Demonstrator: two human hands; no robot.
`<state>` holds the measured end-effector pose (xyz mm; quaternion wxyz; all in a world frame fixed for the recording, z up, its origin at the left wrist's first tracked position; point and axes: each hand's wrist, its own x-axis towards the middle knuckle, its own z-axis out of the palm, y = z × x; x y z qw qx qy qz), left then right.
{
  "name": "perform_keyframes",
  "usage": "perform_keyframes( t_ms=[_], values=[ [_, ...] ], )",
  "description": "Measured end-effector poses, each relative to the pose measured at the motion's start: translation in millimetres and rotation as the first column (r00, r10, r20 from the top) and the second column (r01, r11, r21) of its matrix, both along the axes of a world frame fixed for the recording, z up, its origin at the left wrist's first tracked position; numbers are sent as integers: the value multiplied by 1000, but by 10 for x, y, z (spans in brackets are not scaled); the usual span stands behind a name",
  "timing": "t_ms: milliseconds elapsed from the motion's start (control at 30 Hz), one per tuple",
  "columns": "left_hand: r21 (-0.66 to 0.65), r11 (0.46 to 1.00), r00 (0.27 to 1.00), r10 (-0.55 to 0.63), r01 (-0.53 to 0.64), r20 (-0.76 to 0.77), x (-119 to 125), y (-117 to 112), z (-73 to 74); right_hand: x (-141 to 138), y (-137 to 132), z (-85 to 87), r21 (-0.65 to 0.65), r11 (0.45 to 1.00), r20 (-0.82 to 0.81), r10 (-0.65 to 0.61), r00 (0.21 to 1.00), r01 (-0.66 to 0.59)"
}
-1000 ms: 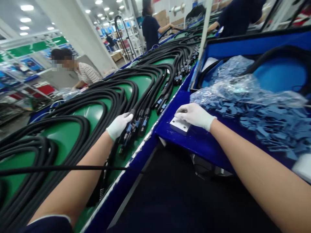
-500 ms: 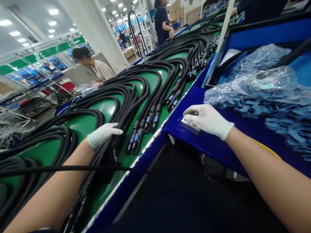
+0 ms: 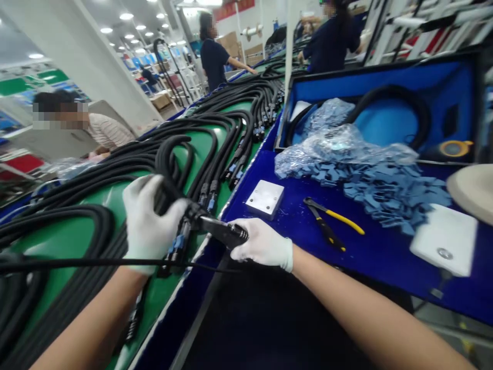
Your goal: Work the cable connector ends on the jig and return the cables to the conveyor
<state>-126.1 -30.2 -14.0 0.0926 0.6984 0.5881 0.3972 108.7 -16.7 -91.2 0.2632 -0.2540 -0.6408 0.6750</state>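
Note:
My left hand, in a white glove, is wrapped round a thick black sleeved cable near its end, above the green conveyor. My right hand, gloved as well, grips the black connector at that cable's tip. Between the hands the cable end points right, across the conveyor's edge. Just below it, other cable ends with blue clips lie on the belt. A silver metal block sits on the blue bench, a short way beyond my right hand.
Rows of black cables cover much of the green belt. On the bench lie yellow-black pliers, a heap of blue clips, a plastic bag and a white device. A blue-lined box stands behind. Several people work farther along.
My right hand has left the metal block and now grips the connector. My left hand has lifted the cable end off the belt. The view has swung right, bringing the pliers into sight.

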Motion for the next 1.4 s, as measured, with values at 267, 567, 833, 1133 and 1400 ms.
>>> perform_keyframes(
  t_ms=[267, 567, 833, 1133, 1400],
  values=[
    [-248, 913, 916, -368, 323, -159, 675, -88, -479, 1231, 48, 430, 435, 900, 577, -310, 756, 37],
    [-448, 876, 969, -81, 180, 232, 1111, 309, -86, 1531, 21, -48, 764, 640, 646, -759, 84, -82],
    [-419, 867, 931, -120, 268, 346, 1167, 368, 34, 1692, -15, -136, 776, 628, 617, -776, 134, 59],
    [-324, 904, 939, -187, 279, 287, 1326, 449, -59, 1275, -31, 146, 622, 711, 233, -567, 790, 327],
    [-187, 945, 955, -238, 270, 175, 1395, 436, -131, 1102, 0, 350, 621, 716, 8, -412, 911, 318]
  ],
)
